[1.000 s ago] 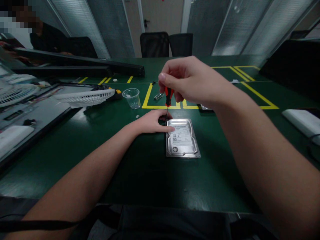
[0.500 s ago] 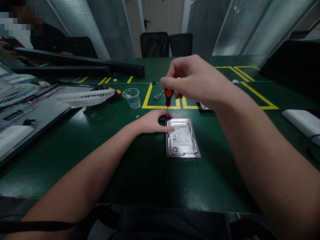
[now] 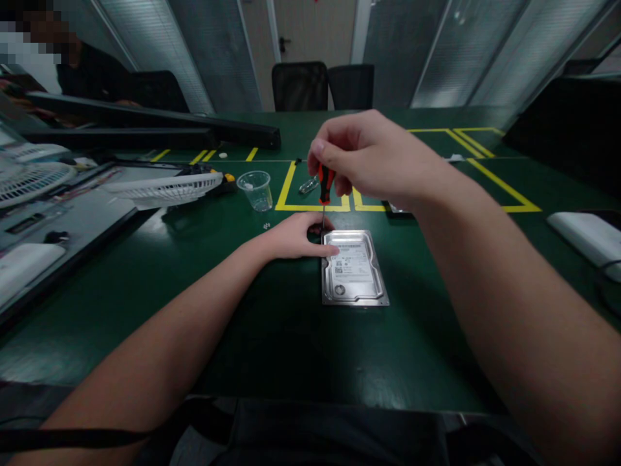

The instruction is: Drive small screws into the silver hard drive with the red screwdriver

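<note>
A silver hard drive (image 3: 356,275) with a white label lies flat on the green table. My left hand (image 3: 294,236) grips it at the far left corner, the thumb on the label and the other fingers partly hidden behind. My right hand (image 3: 356,152) pinches the top of a red and black screwdriver (image 3: 325,184). The screwdriver stands upright, its shaft meeting the drive's far left corner. Just what the tip touches is too small to make out. Left of my left hand lie several tiny screws (image 3: 266,226), near a clear plastic cup (image 3: 255,192).
White fan grilles (image 3: 169,188) rest on a large panel at the left. Behind them is a long black bar (image 3: 242,133). A clear object (image 3: 308,186) lies inside yellow tape lines. A white box (image 3: 585,236) sits at the right. A person (image 3: 97,74) is at the far left.
My right hand has shifted its fingers and the screwdriver handle has turned a little, tilting slightly left. My left hand and the hard drive stay put.
</note>
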